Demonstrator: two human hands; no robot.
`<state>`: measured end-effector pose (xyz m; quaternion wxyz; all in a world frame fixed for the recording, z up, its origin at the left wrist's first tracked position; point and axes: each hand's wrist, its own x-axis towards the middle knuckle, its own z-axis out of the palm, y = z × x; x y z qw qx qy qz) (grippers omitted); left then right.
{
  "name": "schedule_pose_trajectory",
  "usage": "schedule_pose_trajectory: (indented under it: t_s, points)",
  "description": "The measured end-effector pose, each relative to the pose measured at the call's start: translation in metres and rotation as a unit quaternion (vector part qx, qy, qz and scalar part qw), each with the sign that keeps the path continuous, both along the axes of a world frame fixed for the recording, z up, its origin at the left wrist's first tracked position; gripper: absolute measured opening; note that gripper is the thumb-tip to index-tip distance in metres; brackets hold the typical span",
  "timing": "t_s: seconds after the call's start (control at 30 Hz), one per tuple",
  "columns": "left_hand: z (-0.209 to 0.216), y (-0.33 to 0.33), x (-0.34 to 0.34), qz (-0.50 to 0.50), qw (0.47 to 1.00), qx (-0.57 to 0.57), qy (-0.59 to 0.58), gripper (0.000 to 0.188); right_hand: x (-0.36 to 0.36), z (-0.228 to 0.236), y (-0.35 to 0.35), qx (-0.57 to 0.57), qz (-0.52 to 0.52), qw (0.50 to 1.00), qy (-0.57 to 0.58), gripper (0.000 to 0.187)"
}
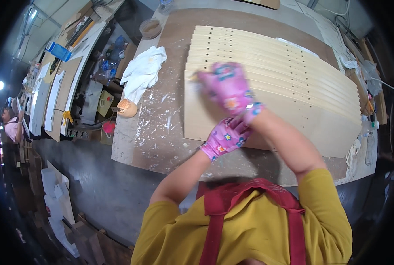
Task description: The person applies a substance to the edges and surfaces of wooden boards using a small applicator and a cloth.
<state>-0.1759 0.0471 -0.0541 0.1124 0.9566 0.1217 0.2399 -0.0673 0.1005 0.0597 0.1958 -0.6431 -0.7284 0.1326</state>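
Observation:
Pale wooden boards (267, 106) lie overlapped in a stepped stack across the workbench, with rows of small dark holes near both ends. My right hand (227, 87), in a pink flowered glove, is over the left part of the stack. Its fingers are closed and smeared by motion. Something small and tan shows at their tips, too blurred to name. Below it is my left hand (225, 138), in a matching glove, at the front board's near edge. My right wrist crosses over its fingers and partly hides them, so their grip is unclear.
A white cloth (146, 68) and an orange-tan cup-like container (127, 108) lie at the paint-spotted workbench's (155, 141) left edge. A round tub (150, 28) stands farther back. Another bench (79, 62) with panels is at left, and a person (13, 121) is beyond it.

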Motion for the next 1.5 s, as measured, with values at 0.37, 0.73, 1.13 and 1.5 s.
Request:
schedule_pose_trajectory:
  t_s: [0.37, 0.73, 1.13, 1.5]
  points:
    - [0.001, 0.005, 0.006, -0.023, 0.995, 0.002, -0.100, 0.036, -0.013, -0.010, 0.060, 0.217, 0.015, 0.952, -0.215, 0.023]
    - [0.004, 0.001, 0.006, -0.029, 0.995, 0.038, -0.087, 0.036, 0.040, 0.014, 0.059, 0.124, -0.030, 0.983, -0.134, 0.023]
    - [0.009, 0.006, 0.002, -0.031, 0.991, 0.019, -0.130, 0.034, 0.030, 0.027, 0.078, 0.136, 0.047, 0.981, -0.128, 0.033]
    - [0.007, 0.007, -0.001, -0.039, 0.988, 0.005, -0.149, 0.028, 0.030, 0.019, 0.107, 0.115, 0.050, 0.972, -0.197, 0.045]
